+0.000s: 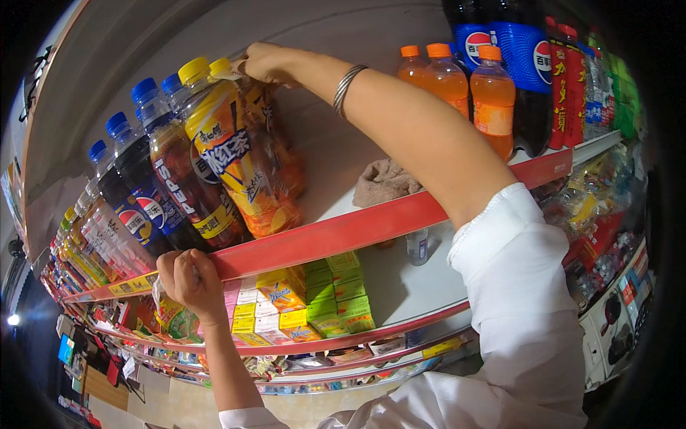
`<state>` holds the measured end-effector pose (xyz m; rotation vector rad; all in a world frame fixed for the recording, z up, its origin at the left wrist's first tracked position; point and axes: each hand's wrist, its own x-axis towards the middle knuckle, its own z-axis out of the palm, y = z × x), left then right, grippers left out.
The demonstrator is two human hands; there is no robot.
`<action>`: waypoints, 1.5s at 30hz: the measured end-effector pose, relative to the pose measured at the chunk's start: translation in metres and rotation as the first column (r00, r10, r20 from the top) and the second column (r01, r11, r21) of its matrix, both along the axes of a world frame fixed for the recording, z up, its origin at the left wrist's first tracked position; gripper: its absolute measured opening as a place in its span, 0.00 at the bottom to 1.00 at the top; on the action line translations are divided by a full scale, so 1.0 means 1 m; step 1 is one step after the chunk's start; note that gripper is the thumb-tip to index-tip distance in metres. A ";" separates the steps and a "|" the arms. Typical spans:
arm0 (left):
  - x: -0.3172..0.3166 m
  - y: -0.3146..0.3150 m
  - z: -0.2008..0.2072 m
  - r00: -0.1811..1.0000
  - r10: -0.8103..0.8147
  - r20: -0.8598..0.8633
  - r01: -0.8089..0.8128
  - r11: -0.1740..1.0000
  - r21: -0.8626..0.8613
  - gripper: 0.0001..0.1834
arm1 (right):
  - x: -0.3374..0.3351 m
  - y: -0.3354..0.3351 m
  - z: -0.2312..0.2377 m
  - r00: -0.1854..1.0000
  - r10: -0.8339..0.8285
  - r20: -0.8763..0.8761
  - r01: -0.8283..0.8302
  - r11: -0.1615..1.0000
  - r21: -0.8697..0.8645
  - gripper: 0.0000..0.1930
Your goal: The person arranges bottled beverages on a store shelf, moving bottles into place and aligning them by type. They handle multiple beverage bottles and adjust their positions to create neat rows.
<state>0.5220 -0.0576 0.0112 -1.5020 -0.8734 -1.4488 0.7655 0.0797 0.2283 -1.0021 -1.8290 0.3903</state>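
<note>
My right hand (266,63) reaches across to the back of the upper shelf. Its fingers are closed at the neck of a rear iced tea bottle (275,136), partly hidden behind the front one. That front iced tea bottle (229,154) has a yellow cap and a yellow-orange label. Cola bottles (189,179) with blue caps stand to its left. My left hand (189,282) is closed around the red-fronted shelf edge (307,247), below the cola bottles. A whitish scrap (157,292) shows beside it; whether the fingers hold it I cannot tell.
A crumpled brown cloth (386,182) lies on the shelf under my right arm. Orange soda bottles (493,100) and large cola bottles (525,71) stand to the right. The lower shelf holds small drink cartons (282,289) and a clear bottle (416,247).
</note>
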 end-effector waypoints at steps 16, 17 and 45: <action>0.000 0.012 -0.002 0.999 -0.035 -0.018 0.035 0.999 0.012 0.04 | 0.152 -0.096 0.054 0.981 -0.044 0.188 -0.030 0.927 0.375 0.24; 0.000 0.011 -0.001 0.999 -0.038 -0.027 0.039 0.999 0.017 0.03 | 0.157 -0.119 0.040 0.987 0.078 0.139 -0.126 0.912 0.389 0.22; 0.007 0.008 0.005 0.997 -0.071 -0.022 0.071 0.997 0.010 0.05 | 0.111 -0.004 -0.386 0.920 -0.386 0.069 0.346 0.882 0.320 0.17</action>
